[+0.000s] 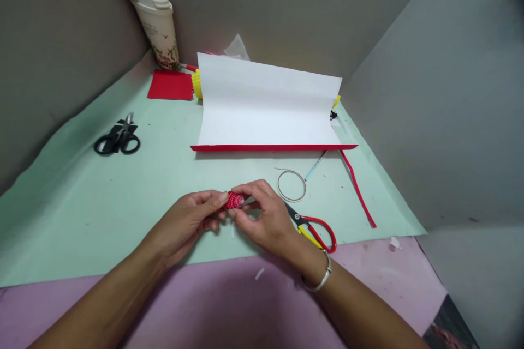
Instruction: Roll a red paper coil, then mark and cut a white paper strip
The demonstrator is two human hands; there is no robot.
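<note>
thing in hand: a small red paper coil point(234, 200), wound tight, its spiral end facing up.
where it is: in the air just above the green mat point(82, 202), near its front edge, between both hands.
left hand point(192, 221): thumb and fingertips pinched on the coil's left side.
right hand point(266, 218): thumb and forefinger closed on its right side; a bracelet point(321, 278) sits on the wrist.
weight: looks very light.
stiffness: likely springy and crushable; a hard squeeze would flatten the ribs.
slip: the ribbed paper should give good friction, but the loose end may unwind.
best hold: probably across the round wall, lightly, with a fingertip on the outer end.
nearby: red scissors point(317, 229) just beside the right hand, a thin ring point(291, 185) behind it, black scissors point(117, 140) well apart on the left.
further back: a curled white sheet point(266, 103).
</note>
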